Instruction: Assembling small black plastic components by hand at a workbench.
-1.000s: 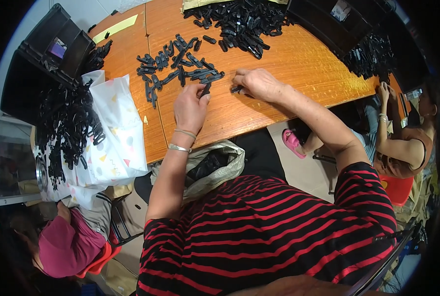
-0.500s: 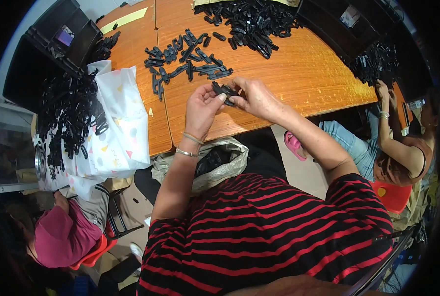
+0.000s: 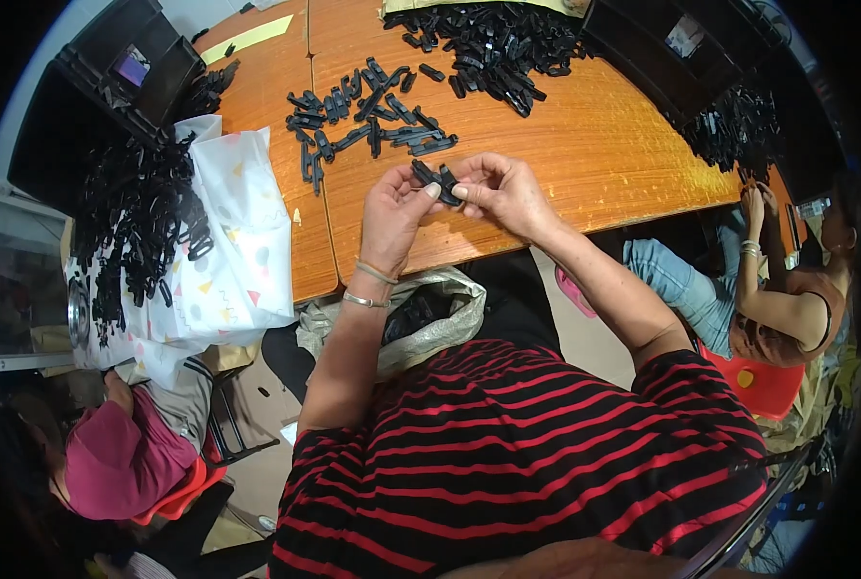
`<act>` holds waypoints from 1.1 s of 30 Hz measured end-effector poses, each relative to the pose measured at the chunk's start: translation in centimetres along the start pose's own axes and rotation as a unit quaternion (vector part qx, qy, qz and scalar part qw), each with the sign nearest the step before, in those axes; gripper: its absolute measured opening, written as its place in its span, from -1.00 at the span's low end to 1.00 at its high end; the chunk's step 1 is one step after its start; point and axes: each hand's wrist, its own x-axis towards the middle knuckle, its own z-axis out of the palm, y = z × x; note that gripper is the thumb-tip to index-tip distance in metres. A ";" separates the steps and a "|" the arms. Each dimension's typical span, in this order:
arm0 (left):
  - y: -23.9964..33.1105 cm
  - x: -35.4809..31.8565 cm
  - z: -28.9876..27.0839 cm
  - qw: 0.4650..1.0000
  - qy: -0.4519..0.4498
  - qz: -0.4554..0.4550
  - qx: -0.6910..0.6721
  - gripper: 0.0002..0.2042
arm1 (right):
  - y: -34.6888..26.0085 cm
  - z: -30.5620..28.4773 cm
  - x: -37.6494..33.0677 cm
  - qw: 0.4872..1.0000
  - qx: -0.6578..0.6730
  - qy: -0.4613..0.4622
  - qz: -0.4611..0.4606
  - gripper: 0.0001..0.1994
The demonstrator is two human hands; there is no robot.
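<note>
Both hands are up off the wooden counter (image 3: 585,164), meeting over its near edge with one small black plastic piece (image 3: 437,179) pinched between them. The left hand (image 3: 397,207) has thumb and forefinger closed on the piece's near end, and the right hand (image 3: 503,193) grips the other end with curled fingers. Looks like it's held raised like that so both sets of fingertips can work on it at once, though I can't tell whether it's one part or two being pushed together.

Just beyond the hands on the counter sits a loose scatter of the same black pieces (image 3: 368,116), close enough to grab without stretching. A bigger heap (image 3: 488,43) lies farther back on the counter. Off the counter's left edge, a white patterned plastic bag (image 3: 228,251) is spread open with a pile of black parts (image 3: 136,232) on it. Below the counter's near edge a crumpled bag (image 3: 421,318) sits by the lap, mouth open, with dark parts inside, handy for dropping things straight down. Another person's hands (image 3: 754,207) are at the counter's right end.
</note>
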 end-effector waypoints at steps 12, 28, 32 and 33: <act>-0.3 -0.1 0.4 0.998 0.006 0.055 0.042 -0.78 | 0.9 1.0 0.6 0.977 -0.144 0.071 -0.136 -0.84; 0.1 -1.8 1.3 0.989 0.046 0.123 0.060 -0.71 | -0.8 2.2 -0.2 0.916 -0.266 0.118 -0.277 -0.76; 0.0 -1.6 1.5 0.989 0.054 0.127 0.061 -0.75 | -0.8 2.0 -0.3 0.900 -0.295 0.125 -0.296 -0.75; -0.1 -1.6 1.5 0.987 0.055 0.139 0.066 -0.76 | -0.8 2.0 -0.3 0.900 -0.295 0.125 -0.296 -0.75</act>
